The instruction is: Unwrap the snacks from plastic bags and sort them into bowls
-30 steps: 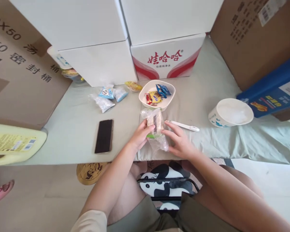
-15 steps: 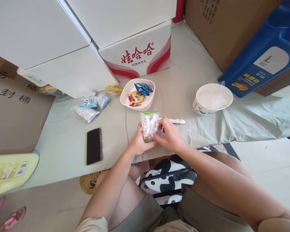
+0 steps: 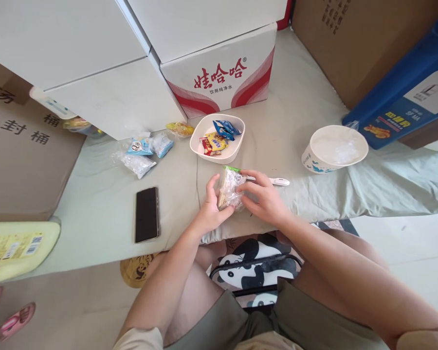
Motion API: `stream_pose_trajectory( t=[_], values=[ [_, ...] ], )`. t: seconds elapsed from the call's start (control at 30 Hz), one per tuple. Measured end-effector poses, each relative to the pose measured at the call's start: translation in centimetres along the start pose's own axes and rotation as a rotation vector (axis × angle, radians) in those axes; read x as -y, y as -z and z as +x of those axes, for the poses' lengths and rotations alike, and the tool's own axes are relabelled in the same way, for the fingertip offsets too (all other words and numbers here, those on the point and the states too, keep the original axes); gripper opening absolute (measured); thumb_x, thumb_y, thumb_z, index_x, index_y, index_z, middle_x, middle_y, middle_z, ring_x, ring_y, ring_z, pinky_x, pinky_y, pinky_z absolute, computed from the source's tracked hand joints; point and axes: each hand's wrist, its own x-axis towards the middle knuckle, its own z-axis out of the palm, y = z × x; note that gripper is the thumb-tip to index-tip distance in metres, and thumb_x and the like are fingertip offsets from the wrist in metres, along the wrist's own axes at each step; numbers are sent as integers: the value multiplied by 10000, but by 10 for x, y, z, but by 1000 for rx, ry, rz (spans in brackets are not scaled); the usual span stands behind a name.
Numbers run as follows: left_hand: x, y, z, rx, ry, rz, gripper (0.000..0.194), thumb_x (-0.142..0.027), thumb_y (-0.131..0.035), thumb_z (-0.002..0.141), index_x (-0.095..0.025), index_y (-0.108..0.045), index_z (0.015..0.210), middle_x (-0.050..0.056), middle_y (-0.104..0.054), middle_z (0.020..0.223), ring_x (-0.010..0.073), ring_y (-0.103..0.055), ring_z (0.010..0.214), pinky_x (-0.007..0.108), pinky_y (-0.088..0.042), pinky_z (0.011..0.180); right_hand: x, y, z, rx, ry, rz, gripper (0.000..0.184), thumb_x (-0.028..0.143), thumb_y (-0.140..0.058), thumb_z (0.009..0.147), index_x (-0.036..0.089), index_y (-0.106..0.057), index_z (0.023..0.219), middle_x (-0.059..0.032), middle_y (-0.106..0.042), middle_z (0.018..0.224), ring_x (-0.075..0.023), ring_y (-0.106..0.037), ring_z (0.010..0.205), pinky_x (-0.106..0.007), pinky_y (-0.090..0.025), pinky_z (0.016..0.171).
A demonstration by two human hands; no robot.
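Observation:
A small clear plastic-wrapped package [image 3: 229,187] with a green top edge rests near the front of the cloth-covered surface, tilted a little. My left hand [image 3: 210,211] grips its left side and lower edge between thumb and fingers. Bent over its right side, the fingers of my right hand [image 3: 264,199] press on the crinkled wrap. What is inside the wrap cannot be made out clearly. A white plastic handle [image 3: 279,181] sticks out beyond my right hand, its other end hidden. Just behind the package stands a white bowl [image 3: 222,158] with several small snack packets [image 3: 217,141].
A paper tub [image 3: 316,160] with plastic film in it stands right, beside a blue jug [image 3: 387,121]. Left lie a phone [image 3: 147,214] and snack packets [image 3: 140,146]. A white water carton [image 3: 222,80] blocks the back; a pale yellow container [image 3: 22,248] lies far left.
The package has tilted in my hands. My right fingers have moved from its edge to spread over its right side. The whole view has shifted slightly.

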Motion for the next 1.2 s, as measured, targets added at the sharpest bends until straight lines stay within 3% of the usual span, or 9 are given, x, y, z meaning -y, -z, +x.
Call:
stream_pose_trajectory(
  t=[0.07, 0.13, 0.27, 0.43, 0.6, 0.7, 0.87, 1.03, 1.2],
  values=[
    [-1, 2, 1, -35, -51, 63, 657, -210, -652, 767, -268, -349, 1347, 66, -594, 1200, 173, -626, 970, 342, -526, 905, 0, 3, 2, 24, 17, 4, 182, 241, -543, 896, 235, -686, 1009, -117, -570, 1355, -274, -558, 1228, -466, -466, 1017],
    [-1, 6, 2, -87, -63, 77, 538, -217, -655, 762, -251, -432, 1250, 62, -583, 1172, 176, -614, 980, 317, -545, 862, -3, 7, 4, 18, 8, -24, 187, 263, -528, 914, 228, -674, 1024, -120, -604, 1309, -263, -582, 1193, -447, -470, 1007],
    [-2, 12, 5, -204, 4, -61, 474, -296, -666, 771, -260, -413, 1170, 39, -548, 1111, 155, -605, 870, 265, -578, 652, -13, 13, 5, 9, -137, -209, 209, 260, -516, 902, 213, -647, 1058, -122, -660, 1199, -280, -613, 1092, -450, -473, 962],
    [-4, 18, 7, -244, 2, -113, 441, -317, -682, 773, -267, -402, 1110, 19, -545, 1053, 143, -603, 845, 246, -577, 628, -18, 13, 4, 189, -237, -421, 216, 240, -515, 888, 204, -656, 1048, -105, -711, 1043, -311, -607, 1029, -426, -457, 871],
    [2, 18, 5, -247, 23, -81, 602, -322, -686, 779, -296, -333, 1267, 22, -547, 1043, 162, -619, 848, 301, -588, 678, -15, 14, 6, 126, -257, -450, 229, 236, -449, 939, 215, -652, 1044, -89, -724, 975, -269, -627, 923, -376, -437, 813],
    [6, 19, 4, -245, -14, 3, 741, -315, -671, 799, -308, -246, 1406, 43, -566, 1102, 185, -629, 934, 351, -580, 794, -14, 14, 7, 112, -251, -419, 234, 256, -432, 952, 218, -651, 1023, -88, -713, 964, -255, -634, 903, -359, -441, 781],
    [8, 22, 6, -251, -93, 154, 586, -299, -636, 813, -271, -407, 1351, 69, -577, 1238, 219, -586, 1133, 365, -518, 961, -14, 13, 6, 113, -270, -409, 220, 261, -452, 938, 224, -647, 1034, -84, -717, 979, -261, -638, 908, -367, -446, 766],
    [2, 21, 5, -198, -63, 188, 409, -273, -606, 811, -221, -516, 1207, 60, -624, 1183, 209, -616, 1048, 364, -502, 962, -14, 13, 5, 139, -255, -449, 190, 248, -485, 912, 220, -649, 1003, -89, -725, 934, -268, -623, 899, -372, -438, 770],
    [-5, 19, 4, -167, -45, 253, 396, -255, -596, 797, -207, -526, 1184, 60, -639, 1172, 205, -624, 1000, 347, -487, 933, -14, 15, 6, 133, -266, -388, 187, 246, -473, 907, 214, -646, 971, -84, -724, 926, -268, -628, 897, -374, -442, 777]
  ],
)
